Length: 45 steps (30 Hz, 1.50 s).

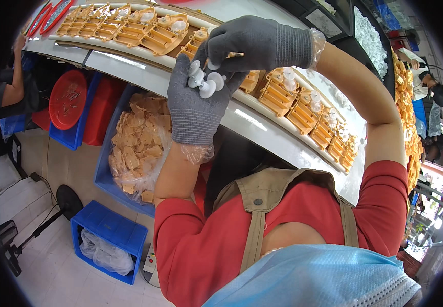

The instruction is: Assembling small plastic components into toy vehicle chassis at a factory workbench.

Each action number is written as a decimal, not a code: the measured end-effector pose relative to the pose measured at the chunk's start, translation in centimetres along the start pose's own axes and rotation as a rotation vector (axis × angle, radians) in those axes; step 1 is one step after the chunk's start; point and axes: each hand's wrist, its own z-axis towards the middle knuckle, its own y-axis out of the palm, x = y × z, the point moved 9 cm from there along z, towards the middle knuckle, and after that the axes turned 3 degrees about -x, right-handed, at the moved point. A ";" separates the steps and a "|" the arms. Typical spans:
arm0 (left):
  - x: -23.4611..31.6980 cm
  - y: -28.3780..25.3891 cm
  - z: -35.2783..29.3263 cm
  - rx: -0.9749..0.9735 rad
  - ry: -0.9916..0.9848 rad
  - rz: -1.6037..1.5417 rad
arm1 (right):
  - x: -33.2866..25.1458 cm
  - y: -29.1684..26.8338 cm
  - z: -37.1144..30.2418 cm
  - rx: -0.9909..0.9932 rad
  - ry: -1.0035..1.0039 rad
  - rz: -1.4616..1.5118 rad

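Note:
My left hand (197, 112), in a grey knit glove, is cupped palm up around several small white plastic spool-like pieces (208, 88) with round flanges. Over its fingertips reaches my right hand (252, 45), gloved the same way, its fingers curled and pinched together. A white edge shows beneath those fingers, but what they grip is mostly hidden. Both hands are above a row of orange plastic housings (165, 35) on the workbench. Several housings carry clear round parts, and part of one housing (194, 43) shows just beside my hands.
Pale rails (262, 105) border the row on the white bench (252, 125). Below left stands a blue bin (104, 169) of orange scraps, near a red basin (68, 100) and a blue crate (110, 220). Black trays (328, 25) sit at upper right. Another person's arm (14, 82) shows far left.

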 end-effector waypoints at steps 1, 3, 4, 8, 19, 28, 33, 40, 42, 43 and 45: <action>0.0 -0.5 0.1 0.040 -0.011 0.033 | -0.3 -0.3 0.0 0.001 -0.002 -0.004; 0.0 -0.6 0.2 0.077 -0.022 0.067 | -0.4 -0.2 -0.1 -0.080 0.072 0.003; 0.1 0.0 0.1 0.054 -0.009 0.093 | -0.4 -0.4 0.0 -0.079 0.073 0.000; 2.0 1.9 -0.7 -0.867 -0.076 -0.133 | 0.1 -0.6 1.9 -0.189 0.123 -0.018; 6.4 -0.7 0.4 -0.006 0.166 0.024 | 9.4 -4.0 7.0 0.120 0.112 -0.021; 6.8 -1.1 0.8 -0.039 0.143 0.005 | 8.9 -2.9 8.3 0.057 0.010 -0.005; 6.9 -1.5 0.7 -0.016 0.146 0.008 | 8.6 -2.5 8.6 0.005 0.068 0.049; 6.6 -1.3 0.8 -0.028 0.141 -0.012 | 9.1 -2.3 8.9 -0.003 -0.001 0.028; 6.6 -1.2 0.7 -0.028 0.148 0.022 | 9.3 -2.0 9.0 -0.060 0.025 0.023; 6.6 -1.3 0.7 -0.028 0.149 0.022 | 9.2 -2.0 9.1 -0.061 0.023 0.024; 6.7 -1.2 0.6 -0.051 0.147 -0.009 | 8.8 -1.8 9.3 -0.072 0.035 -0.024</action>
